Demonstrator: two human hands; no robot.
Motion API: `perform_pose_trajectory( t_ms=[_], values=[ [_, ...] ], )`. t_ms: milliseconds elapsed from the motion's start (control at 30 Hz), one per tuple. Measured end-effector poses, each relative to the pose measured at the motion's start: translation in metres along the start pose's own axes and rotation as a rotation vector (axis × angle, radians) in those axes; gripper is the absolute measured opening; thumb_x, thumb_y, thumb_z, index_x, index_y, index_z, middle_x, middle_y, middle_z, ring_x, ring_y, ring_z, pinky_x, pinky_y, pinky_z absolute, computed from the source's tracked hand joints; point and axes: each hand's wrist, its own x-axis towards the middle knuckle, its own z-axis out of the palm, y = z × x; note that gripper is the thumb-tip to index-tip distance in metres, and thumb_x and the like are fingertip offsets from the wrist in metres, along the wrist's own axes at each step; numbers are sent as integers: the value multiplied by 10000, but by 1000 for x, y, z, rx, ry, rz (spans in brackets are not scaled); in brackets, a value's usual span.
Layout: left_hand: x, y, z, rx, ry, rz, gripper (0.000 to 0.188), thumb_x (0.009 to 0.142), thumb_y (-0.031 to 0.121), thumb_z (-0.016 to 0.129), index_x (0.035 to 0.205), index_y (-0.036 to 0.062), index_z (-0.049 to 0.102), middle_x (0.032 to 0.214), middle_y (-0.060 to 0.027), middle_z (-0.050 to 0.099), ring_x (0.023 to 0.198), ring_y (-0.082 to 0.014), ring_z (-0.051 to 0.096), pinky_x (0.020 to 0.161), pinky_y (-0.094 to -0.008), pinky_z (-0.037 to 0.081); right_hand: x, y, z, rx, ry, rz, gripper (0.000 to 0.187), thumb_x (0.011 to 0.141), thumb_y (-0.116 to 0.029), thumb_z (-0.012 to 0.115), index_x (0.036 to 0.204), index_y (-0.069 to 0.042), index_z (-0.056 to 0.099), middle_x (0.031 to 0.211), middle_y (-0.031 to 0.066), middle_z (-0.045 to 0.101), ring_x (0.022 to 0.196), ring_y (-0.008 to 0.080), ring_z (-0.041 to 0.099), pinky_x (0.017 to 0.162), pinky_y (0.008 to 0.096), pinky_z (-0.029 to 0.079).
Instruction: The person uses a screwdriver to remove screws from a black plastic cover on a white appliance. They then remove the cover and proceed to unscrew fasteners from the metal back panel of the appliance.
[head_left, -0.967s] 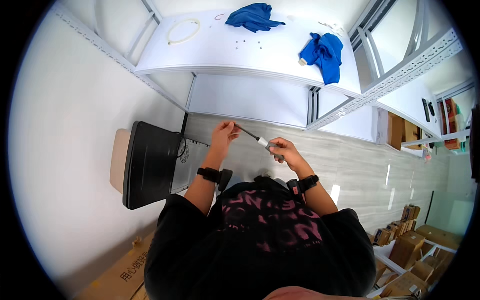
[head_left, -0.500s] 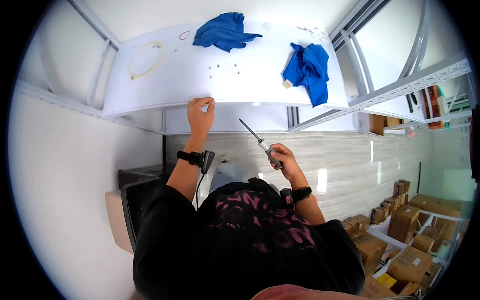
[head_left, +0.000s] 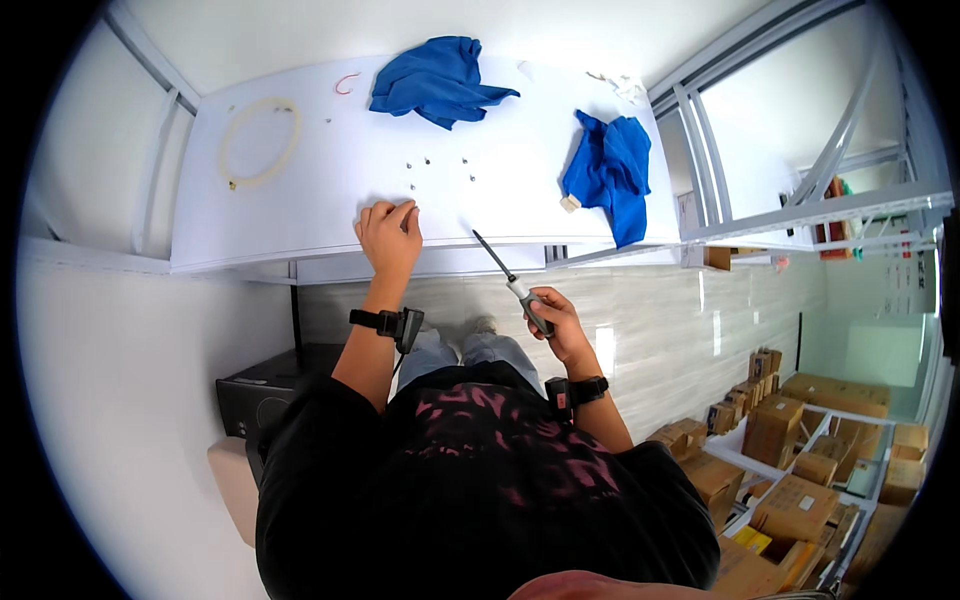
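Observation:
My right hand [head_left: 562,322] is closed around the grey-and-white handle of a screwdriver [head_left: 516,286]. The dark shaft points up and left, its tip by the front edge of the white table [head_left: 320,215]. Over that edge is my left hand [head_left: 388,240], thumb and forefinger pinched together; anything between them is too small to make out. Just beyond its fingertips, several small screw-like metal pieces [head_left: 428,161] lie scattered on the tabletop.
Blue cloths lie at the back [head_left: 440,85] and right [head_left: 612,165], a small beige block [head_left: 570,203] beside the latter. A pale yellow ring [head_left: 226,150] and red loop [head_left: 345,83] are on the left. Metal posts [head_left: 702,160] flank the table; cardboard boxes [head_left: 775,430] stand behind right.
I have come closer to the table. My left hand has gone forward over the front edge, fingers still pinched. The screwdriver stays in my right hand, its tip nearer the table.

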Motion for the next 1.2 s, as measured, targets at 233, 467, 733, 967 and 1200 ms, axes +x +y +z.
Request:
perform_pose_trajectory(
  t_ms=[233,467,733,967,1200],
  values=[
    [-2,0,-4,-1,17,2,135,729,138,722,864,131,715,768,0,561,787,-215,513,757,-368,377,33,-29,4,-73,-182,24,241,847,-142,609,1059,-41,557,768,68,582,564,120,532,482,236,381],
    [-14,16,-11,-100,33,-19,163,698,127,725,859,132,697,776,0,598,824,-223,520,784,-379,352,65,-60,-8,-172,-423,59,276,849,-169,619,1083,-40,549,772,70,584,579,126,535,513,243,396],
    [-17,24,4,39,151,-55,72,703,73,707,766,86,674,737,-39,615,757,-250,535,697,-380,402,70,-62,-34,-191,-500,100,293,844,-193,632,1088,-53,552,784,76,588,585,133,541,530,255,413],
    [-13,24,2,56,66,-151,78,754,28,645,830,45,647,756,-107,638,734,-284,550,674,-392,444,76,-59,-31,-163,-508,120,297,848,-210,627,1092,-60,552,783,72,588,591,129,543,537,250,421],
    [-4,18,3,76,80,-86,85,777,13,613,849,48,641,758,-99,628,724,-279,535,687,-374,437,76,-60,-20,-129,-500,99,282,869,-203,601,1092,-41,543,779,65,580,590,120,538,532,242,418]
  ],
)
